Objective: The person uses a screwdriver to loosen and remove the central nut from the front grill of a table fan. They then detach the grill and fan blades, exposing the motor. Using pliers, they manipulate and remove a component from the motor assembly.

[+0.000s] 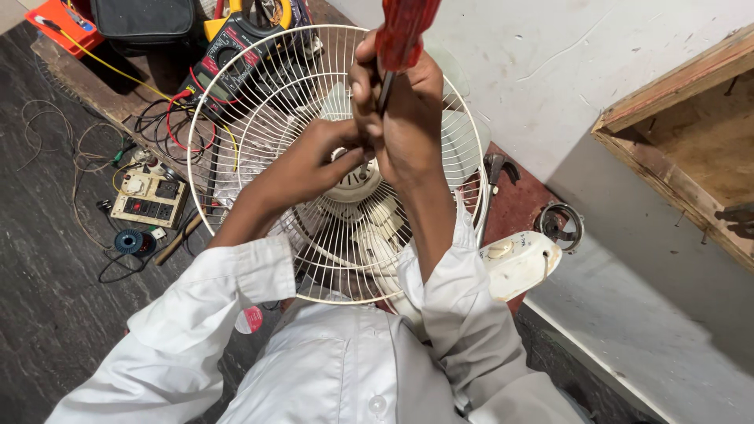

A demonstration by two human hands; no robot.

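1. Under the head camera, at the centre of view, a round white wire fan guard [259, 102] with its pale plastic fan blades [369, 228] lies face-up over the person's lap.
2. Right hand [404, 110] is closed tight around a red-handled screwdriver [404, 31], shaft pointing down through the wires toward the hub.
3. Left hand [334, 149] reaches in from 8 o'clock, fingers curled and pinched at the white round hub cap [353, 184]; what it grips is hidden by the right hand.
4. Step in hand, as I judge it: working a fastener at the hub. The next move calls for keeping the tip seated and the guard steady.
5. At 3 o'clock sits the white fan base with a knob [518, 263]; at 10 o'clock a cream switch board [149, 200]; at 11 o'clock a black and yellow clamp meter [232, 47] with red leads, on the dark floor [47, 259].
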